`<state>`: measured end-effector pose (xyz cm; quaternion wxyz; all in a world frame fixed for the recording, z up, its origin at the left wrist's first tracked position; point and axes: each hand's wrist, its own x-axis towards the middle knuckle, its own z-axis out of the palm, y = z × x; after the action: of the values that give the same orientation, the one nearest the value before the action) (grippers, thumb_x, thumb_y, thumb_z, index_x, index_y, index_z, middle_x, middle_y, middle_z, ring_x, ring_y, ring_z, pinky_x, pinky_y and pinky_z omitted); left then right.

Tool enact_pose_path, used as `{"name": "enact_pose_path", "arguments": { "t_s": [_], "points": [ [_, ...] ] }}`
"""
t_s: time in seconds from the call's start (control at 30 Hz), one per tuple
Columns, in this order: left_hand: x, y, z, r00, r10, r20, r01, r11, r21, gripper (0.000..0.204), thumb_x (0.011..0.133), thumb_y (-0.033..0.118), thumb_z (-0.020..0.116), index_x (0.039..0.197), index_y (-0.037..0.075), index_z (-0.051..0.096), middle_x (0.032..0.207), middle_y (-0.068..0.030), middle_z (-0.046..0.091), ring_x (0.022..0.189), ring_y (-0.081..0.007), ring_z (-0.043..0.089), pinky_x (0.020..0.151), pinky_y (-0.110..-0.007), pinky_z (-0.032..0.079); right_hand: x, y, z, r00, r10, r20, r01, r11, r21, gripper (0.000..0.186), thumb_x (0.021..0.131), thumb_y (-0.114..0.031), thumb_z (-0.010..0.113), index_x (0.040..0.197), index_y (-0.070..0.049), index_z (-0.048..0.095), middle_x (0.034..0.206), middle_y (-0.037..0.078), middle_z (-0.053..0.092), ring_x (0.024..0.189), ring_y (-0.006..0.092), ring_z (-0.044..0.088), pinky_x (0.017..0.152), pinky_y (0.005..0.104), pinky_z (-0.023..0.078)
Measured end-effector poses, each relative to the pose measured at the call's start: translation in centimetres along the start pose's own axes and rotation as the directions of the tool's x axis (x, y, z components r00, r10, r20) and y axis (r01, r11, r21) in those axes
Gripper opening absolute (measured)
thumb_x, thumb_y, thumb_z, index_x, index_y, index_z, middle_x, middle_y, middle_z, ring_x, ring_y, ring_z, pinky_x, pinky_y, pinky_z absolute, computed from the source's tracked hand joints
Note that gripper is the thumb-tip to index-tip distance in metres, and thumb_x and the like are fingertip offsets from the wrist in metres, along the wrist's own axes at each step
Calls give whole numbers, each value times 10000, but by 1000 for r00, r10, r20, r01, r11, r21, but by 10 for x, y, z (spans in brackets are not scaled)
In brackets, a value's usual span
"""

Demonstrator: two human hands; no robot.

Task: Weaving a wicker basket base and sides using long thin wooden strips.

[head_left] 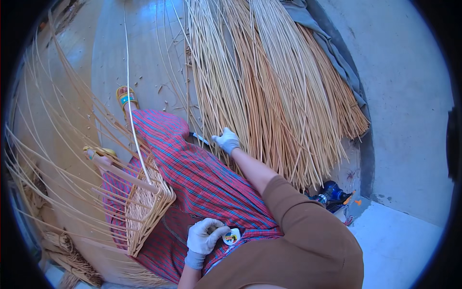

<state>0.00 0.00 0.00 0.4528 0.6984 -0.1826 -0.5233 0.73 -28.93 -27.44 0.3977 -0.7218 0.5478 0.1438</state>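
My left hand (204, 239), in a pale work glove, is closed over my lap. Its thumb and fingertip pinch the edge of a small round white disc (232, 236) with a coloured picture. My right hand (227, 141), gloved too, reaches to the near edge of the long rattan rods (269, 91), its visible fingers apart. Just left of it, a narrow pale strip with a dark end (199, 138) lies by my knee. A partly woven basket (149, 207) rests tilted against the red plaid cloth (207, 178) over my legs, its long stakes fanning left.
A blue and black power tool (331, 193) lies at the right, below the rod ends. Grey cloth (327, 43) runs under the rods' far side. At lower left lie bundles of brown strands (72, 257). Small cut scraps (166, 103) dot the floor near my sandals (126, 98).
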Motion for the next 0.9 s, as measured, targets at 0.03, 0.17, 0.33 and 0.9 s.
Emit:
{"name": "enact_pose_path", "arguments": {
  "t_s": [0.03, 0.17, 0.33, 0.9],
  "points": [
    [-3, 1, 1, 1000, 0, -7, 0, 1000, -4, 136, 792, 100, 812, 851, 33, 710, 671, -5, 652, 574, -54, 569, 546, -217, 460, 1, -1, 10, 998, 20, -60, -24, 997, -67, 624, 746, -509, 775, 1107, -35, 589, 1069, 265, 678, 1034, 410, 658, 896, 473, 513],
    [10, 2, 2, 999, 22, -31, -21, 999, 49, 137, 786, 93, 814, 842, 28, 708, 674, -3, 649, 572, -44, 559, 546, -213, 455, 25, -2, 1, 983, 39, -179, -57, 993, -100, 317, 761, -219, 648, 1024, -44, 623, 1034, 255, 687, 992, 426, 663, 863, 500, 524],
    [2, -1, 1, 1000, 0, -30, 0, 1000, -7, 124, 795, 80, 802, 841, 18, 705, 682, -20, 672, 578, -52, 594, 549, -211, 470, 11, 31, -29, 976, -45, -215, -3, 975, -221, 280, 787, -175, 574, 1035, -55, 627, 1042, 236, 685, 1002, 417, 660, 869, 493, 521],
    [6, -3, 0, 1000, 1, -32, -2, 1000, -13, 118, 808, 83, 801, 859, 11, 723, 694, -32, 703, 598, -51, 632, 554, -209, 497, 18, 9, 19, 981, 34, -193, -64, 987, -148, 490, 787, -272, 746, 1179, -69, 534, 1032, 217, 692, 978, 390, 675, 833, 485, 534]
  ]
}}
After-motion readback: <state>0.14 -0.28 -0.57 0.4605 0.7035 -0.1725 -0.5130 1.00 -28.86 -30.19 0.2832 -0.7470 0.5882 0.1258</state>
